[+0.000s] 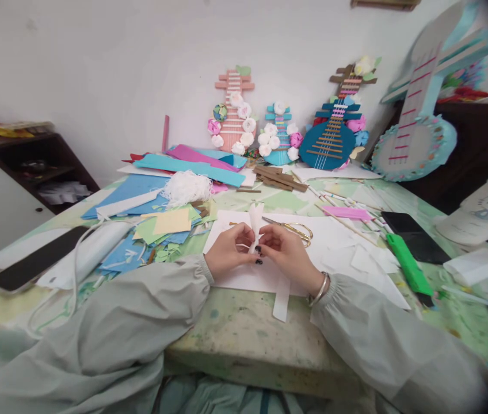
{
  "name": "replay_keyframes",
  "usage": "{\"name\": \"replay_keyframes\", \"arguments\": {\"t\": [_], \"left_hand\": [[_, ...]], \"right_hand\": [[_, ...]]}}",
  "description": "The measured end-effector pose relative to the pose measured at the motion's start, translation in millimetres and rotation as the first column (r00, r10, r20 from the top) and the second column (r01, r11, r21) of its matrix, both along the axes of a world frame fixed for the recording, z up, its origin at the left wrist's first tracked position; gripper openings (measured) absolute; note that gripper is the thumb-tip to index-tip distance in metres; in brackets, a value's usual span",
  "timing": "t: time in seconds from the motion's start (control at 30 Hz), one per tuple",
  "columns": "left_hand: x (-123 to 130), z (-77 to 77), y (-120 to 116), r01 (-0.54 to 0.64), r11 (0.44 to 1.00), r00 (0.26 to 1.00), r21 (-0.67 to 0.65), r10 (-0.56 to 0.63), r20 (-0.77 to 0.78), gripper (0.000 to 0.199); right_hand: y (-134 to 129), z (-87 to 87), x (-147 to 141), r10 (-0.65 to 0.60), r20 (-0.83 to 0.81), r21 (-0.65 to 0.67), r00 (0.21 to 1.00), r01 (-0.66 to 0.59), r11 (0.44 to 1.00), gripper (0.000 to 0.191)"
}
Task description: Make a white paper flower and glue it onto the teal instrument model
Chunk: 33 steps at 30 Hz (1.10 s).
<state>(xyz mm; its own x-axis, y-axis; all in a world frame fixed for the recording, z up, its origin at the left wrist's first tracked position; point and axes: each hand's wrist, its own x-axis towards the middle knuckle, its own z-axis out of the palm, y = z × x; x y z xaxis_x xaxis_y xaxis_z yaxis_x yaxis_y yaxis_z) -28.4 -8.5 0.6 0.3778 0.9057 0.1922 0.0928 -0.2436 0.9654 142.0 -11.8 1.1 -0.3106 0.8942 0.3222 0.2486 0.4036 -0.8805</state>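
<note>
Between my two hands, a small twisted piece of white paper stands upright over the white sheets. My left hand pinches it from the left, fingers curled. From the right, my right hand closes on the same piece with thumb and fingers. A narrow white paper strip hangs below my right hand, over the sheet's front edge. Gold-handled scissors lie just behind my right hand, partly covered by it.
Paper scraps and a phone lie left. A green cutter, thin sticks and a black phone are right. Decorated paper instruments lean at the wall; a white bottle stands far right.
</note>
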Motion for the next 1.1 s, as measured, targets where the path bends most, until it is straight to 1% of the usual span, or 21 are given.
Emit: {"name": "replay_keyframes", "arguments": {"t": [0.07,0.17,0.27,0.33,0.4,0.5,0.57,0.63,0.77,0.87,0.97,1.03,1.1], "left_hand": [[1,-0.1,-1,0.01,1.0,1.0,-0.017,-0.01,-0.019,0.04],[1,0.4,-1,0.045,0.998,0.998,-0.046,-0.044,0.037,0.032],[1,0.9,0,0.05,0.999,0.997,-0.016,-0.049,0.055,0.024],[1,0.4,0,0.027,0.999,0.999,0.031,-0.028,0.026,0.019],[1,-0.5,-1,-0.011,0.995,1.0,0.101,0.013,-0.02,0.016],[4,-0.9,-4,-0.056,0.976,0.989,0.211,0.083,-0.12,0.016],[5,0.0,-7,-0.066,0.964,0.976,0.258,0.116,-0.184,0.016],[6,1.3,-9,-0.061,0.96,0.968,0.273,0.124,-0.219,0.014],[5,2.9,-9,-0.052,0.973,0.971,0.227,0.102,-0.215,0.011],[3,3.4,-8,-0.038,0.983,0.986,0.178,0.066,-0.155,0.008],[3,3.0,-8,-0.008,0.989,0.997,0.151,0.021,-0.08,0.012],[3,2.0,-7,-0.025,0.984,0.996,0.176,0.039,-0.076,0.014],[3,0.7,-7,-0.06,0.97,0.989,0.235,0.089,-0.115,0.014]], "right_hand": [[0,-1.0,0,-0.001,-0.007,0.002,1.0,0.001,1.0,0.023],[0,-1.0,0,-0.015,0.023,0.041,1.0,0.014,0.999,0.023],[-1,1.1,1,-0.012,0.045,0.068,0.999,0.009,0.998,0.022],[-2,3.2,1,-0.011,0.063,0.084,0.998,0.006,0.996,0.022],[-4,5.5,1,-0.031,0.114,0.118,0.993,0.017,0.993,0.024],[-7,8.4,-1,-0.102,0.23,0.205,0.968,0.054,0.977,0.025],[-9,9.4,-3,-0.159,0.292,0.259,0.943,0.082,0.962,0.024],[-11,9.3,-4,-0.203,0.327,0.29,0.923,0.107,0.951,0.02],[-9,7.3,-5,-0.226,0.356,0.305,0.907,0.116,0.945,0.004],[-6,7.1,-2,-0.202,0.335,0.286,0.92,0.105,0.953,0.01],[-2,10.2,3,-0.137,0.245,0.234,0.96,0.078,0.969,0.018],[-1,13.1,6,-0.071,0.191,0.176,0.979,0.037,0.984,0.022],[0,15.4,7,-0.016,0.183,0.117,0.983,-0.006,0.993,0.02]]}}
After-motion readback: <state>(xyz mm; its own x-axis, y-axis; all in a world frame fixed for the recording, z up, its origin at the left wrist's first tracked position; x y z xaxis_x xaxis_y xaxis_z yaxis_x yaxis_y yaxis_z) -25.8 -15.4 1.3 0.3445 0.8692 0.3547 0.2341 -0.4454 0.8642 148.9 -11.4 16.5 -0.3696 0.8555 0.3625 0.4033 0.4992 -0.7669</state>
